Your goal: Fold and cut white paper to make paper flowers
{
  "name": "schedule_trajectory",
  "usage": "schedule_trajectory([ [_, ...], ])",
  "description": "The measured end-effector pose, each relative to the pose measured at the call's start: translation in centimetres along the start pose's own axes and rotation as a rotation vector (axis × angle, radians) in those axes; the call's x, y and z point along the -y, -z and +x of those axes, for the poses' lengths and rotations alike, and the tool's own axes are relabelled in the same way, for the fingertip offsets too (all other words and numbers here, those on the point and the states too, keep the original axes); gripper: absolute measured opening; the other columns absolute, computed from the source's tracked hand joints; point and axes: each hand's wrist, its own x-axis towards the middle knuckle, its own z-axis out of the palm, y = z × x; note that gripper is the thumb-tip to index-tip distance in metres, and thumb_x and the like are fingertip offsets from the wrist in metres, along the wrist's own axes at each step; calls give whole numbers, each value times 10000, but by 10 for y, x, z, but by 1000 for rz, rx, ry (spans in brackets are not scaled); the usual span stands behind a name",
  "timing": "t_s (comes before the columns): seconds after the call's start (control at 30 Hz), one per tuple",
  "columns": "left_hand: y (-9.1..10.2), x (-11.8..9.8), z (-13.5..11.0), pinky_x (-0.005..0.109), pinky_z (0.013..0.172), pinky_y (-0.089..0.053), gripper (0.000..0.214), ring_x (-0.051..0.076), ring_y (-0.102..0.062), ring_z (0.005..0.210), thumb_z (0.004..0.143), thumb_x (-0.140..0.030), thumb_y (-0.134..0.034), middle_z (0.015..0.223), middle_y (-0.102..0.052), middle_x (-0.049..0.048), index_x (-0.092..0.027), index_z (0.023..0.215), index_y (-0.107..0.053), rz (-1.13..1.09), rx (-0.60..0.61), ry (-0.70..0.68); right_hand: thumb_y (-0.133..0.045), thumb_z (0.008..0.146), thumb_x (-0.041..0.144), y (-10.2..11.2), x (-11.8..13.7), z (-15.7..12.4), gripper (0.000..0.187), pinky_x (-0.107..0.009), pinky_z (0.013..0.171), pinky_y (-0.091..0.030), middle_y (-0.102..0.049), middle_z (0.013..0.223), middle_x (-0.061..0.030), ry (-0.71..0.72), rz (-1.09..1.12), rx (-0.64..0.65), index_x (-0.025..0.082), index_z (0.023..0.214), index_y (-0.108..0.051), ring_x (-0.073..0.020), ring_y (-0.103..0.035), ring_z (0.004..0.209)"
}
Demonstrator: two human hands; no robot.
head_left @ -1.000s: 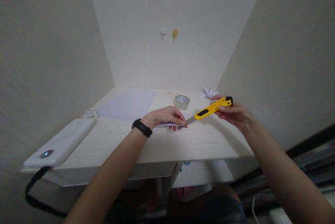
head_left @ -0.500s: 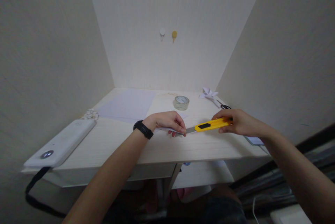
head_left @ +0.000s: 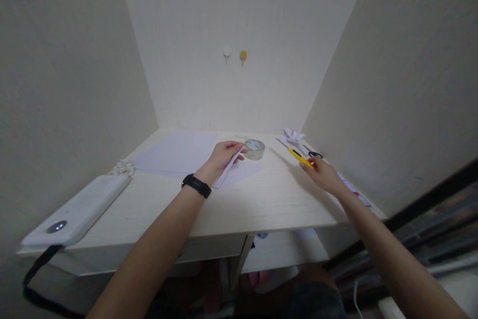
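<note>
My left hand [head_left: 226, 155], with a black watch [head_left: 196, 185] on the wrist, is closed on a narrow folded strip of white paper [head_left: 225, 173]. It is just left of a roll of clear tape [head_left: 255, 150]. My right hand [head_left: 320, 173] grips the handle of a yellow utility knife [head_left: 299, 157] over the right side of the desk. The knife's blade is out and points away to the upper left, apart from the paper. Beneath the left hand, a loose piece of paper [head_left: 246, 172] lies on the desk.
White sheets [head_left: 175, 152] lie at the back left. A folded paper flower [head_left: 292, 136] and black-handled scissors [head_left: 315, 155] are at the back right. A long white device [head_left: 80, 209] with a dark strap [head_left: 39, 264] rests on the left edge. Two hooks [head_left: 243, 55] hang on the back wall.
The knife has come away from the paper and swung to the right, its blade now pointing away. My left hand has moved back, raising the folded paper beside the tape.
</note>
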Motion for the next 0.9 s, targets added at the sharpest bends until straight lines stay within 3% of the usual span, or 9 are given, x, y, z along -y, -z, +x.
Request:
schedule_trajectory([
  [0.13,2,0,3,188,529,-428,138,85,-627,634,910,-185,-614,928,-735,129,-111,796,-637,-96,-150,67,-419,972,428,-34,32,4,421,-339,698,-450,-704,952,-217,-80,-149,103,66,1134,-562,-309,-687,876],
  [0.37,7,1,6,176,503,-427,150,67,-595,576,878,-128,-653,796,-711,109,-106,737,-612,-202,-230,154,-406,974,343,-59,55,13,411,-355,786,-473,-616,1130,-284,-89,-218,-17,-5,1167,-508,-339,-655,1007],
  [0.67,9,7,6,246,547,-538,80,126,-676,575,924,-175,-591,990,-732,159,-109,880,-599,-130,-205,205,-465,935,338,-70,60,13,409,-382,823,-480,-617,1118,-268,-123,-269,-58,5,1158,-541,-352,-640,1032],
  [0.9,3,9,5,263,576,-537,31,142,-675,568,921,-111,-519,891,-730,141,-119,916,-549,14,-159,272,-476,922,329,-73,63,9,399,-393,804,-486,-622,1080,-267,-111,-301,-108,-7,1110,-580,-359,-640,1009],
])
